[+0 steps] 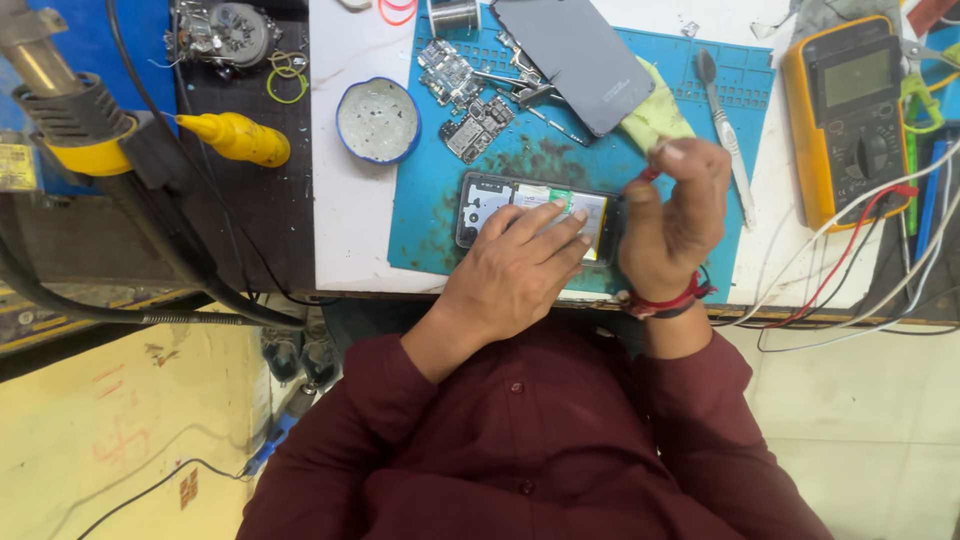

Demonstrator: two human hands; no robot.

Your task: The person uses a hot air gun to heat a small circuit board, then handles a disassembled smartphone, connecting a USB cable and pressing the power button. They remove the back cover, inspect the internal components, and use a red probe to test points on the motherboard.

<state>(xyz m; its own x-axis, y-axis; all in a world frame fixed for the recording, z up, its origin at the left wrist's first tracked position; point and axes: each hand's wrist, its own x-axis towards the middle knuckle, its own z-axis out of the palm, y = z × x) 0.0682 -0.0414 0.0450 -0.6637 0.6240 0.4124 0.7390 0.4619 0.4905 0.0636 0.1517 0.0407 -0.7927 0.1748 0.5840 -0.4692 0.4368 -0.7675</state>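
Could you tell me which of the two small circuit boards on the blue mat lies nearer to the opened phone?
The lower circuit board, darker and just above the opened phone that the left hand presses. The other circuit board lies farther up the blue mat.

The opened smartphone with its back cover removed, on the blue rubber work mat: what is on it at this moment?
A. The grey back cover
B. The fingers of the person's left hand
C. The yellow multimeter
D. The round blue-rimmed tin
B: the left hand lies with its fingers spread flat on the opened smartphone, while the yellow multimeter, the round tin and the grey back cover lie apart from it.
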